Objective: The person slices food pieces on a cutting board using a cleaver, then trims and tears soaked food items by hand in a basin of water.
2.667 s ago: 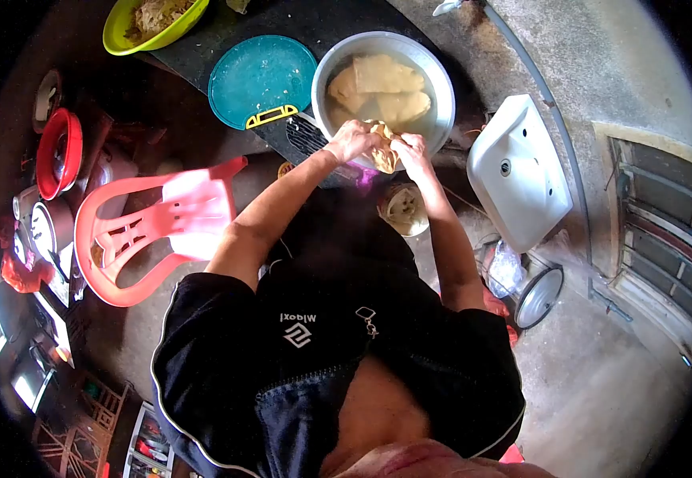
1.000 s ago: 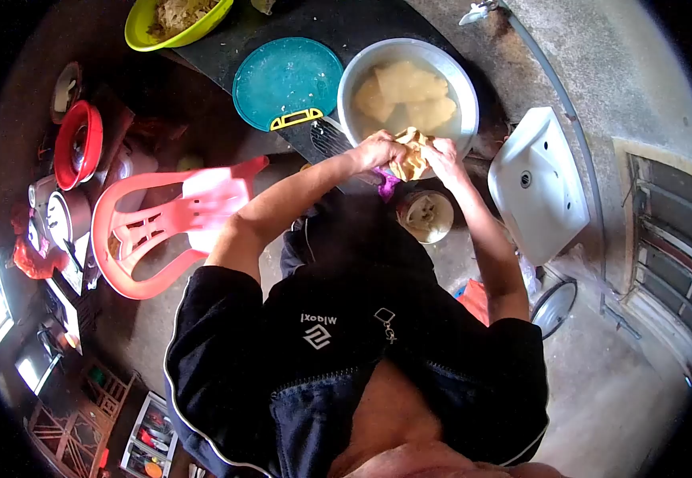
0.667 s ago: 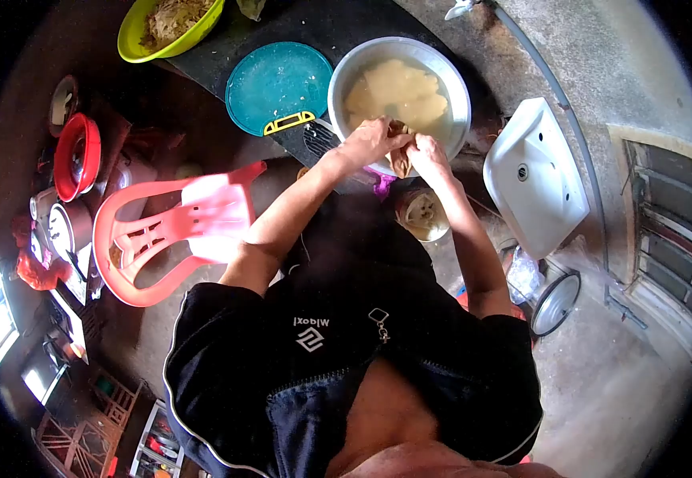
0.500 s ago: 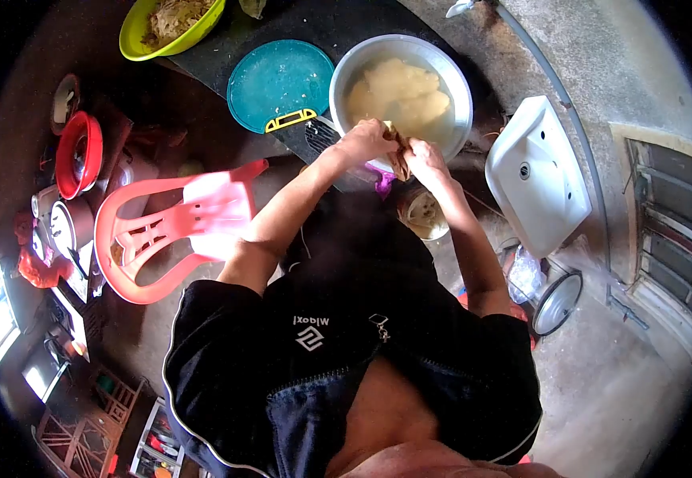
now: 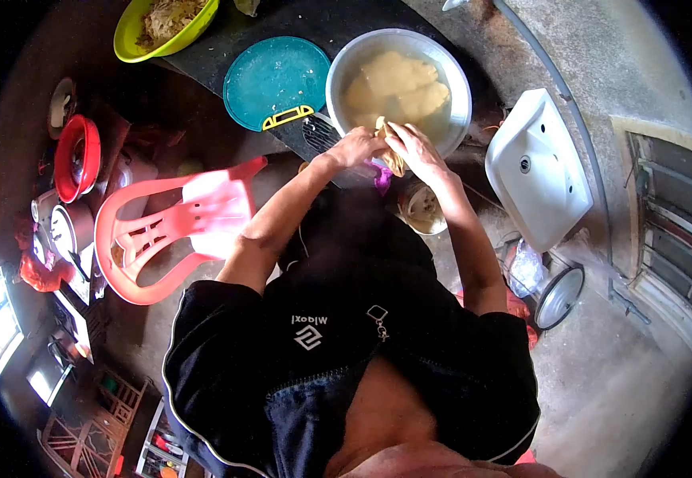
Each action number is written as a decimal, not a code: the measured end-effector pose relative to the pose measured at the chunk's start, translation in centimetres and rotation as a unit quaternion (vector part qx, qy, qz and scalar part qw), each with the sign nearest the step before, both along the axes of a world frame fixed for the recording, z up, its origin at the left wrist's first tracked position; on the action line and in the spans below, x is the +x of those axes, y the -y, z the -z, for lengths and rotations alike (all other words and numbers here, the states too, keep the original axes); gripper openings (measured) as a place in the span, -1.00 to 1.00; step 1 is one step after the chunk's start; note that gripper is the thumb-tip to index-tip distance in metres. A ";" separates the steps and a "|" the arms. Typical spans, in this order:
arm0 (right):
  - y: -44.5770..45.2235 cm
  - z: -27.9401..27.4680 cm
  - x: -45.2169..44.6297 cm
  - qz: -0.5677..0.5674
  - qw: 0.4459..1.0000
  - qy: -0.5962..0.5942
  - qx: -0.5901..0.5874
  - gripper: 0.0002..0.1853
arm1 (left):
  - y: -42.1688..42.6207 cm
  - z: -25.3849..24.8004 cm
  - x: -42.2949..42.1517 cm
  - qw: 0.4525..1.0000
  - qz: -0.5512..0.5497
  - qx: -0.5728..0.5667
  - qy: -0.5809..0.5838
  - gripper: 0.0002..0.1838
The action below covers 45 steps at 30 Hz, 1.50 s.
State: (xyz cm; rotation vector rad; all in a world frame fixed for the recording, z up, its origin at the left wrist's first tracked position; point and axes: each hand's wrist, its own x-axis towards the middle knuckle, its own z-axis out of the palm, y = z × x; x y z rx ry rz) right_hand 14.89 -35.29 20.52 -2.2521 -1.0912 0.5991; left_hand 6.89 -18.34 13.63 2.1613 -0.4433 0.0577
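Note:
Both hands are together at the near rim of a metal basin. Pale yellow chunks sit in cloudy water inside it. My left hand has its fingers curled around a yellow-brown, layered-looking piece whose kind I cannot make out. From the other side, my right hand presses its fingers against the top of the same piece. Part of it is hidden by the fingers. A bucket with pale scraps inside stands below my right hand.
Left of the basin lies a round teal board with a yellow handle. A lime-green bowl of shredded food is at the far left of the dark table. A pink chair stands left; a white sink is at right.
The fingers of my right hand have moved up and over the top of the piece. The piece has turned and shows more of its yellow side. My left hand still grips it.

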 end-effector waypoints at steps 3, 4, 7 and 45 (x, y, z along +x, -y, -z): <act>-0.5 0.6 -0.2 0.031 0.998 0.036 0.031 -0.70 | 0.7 -0.1 0.2 0.999 -0.035 -0.028 -0.005 -0.88; -0.6 1.0 0.1 0.040 0.995 0.076 0.049 -0.78 | 1.2 -0.6 0.4 0.993 -0.054 -0.088 -0.048 -0.88; -0.6 0.9 0.2 0.094 0.995 0.037 0.012 -0.79 | 2.2 -1.0 0.4 0.959 -0.113 -0.221 -0.134 -0.72; -1.6 4.7 -1.4 0.105 0.993 0.051 0.023 -0.85 | 2.3 0.9 0.2 0.891 -0.285 -0.105 -0.337 -0.65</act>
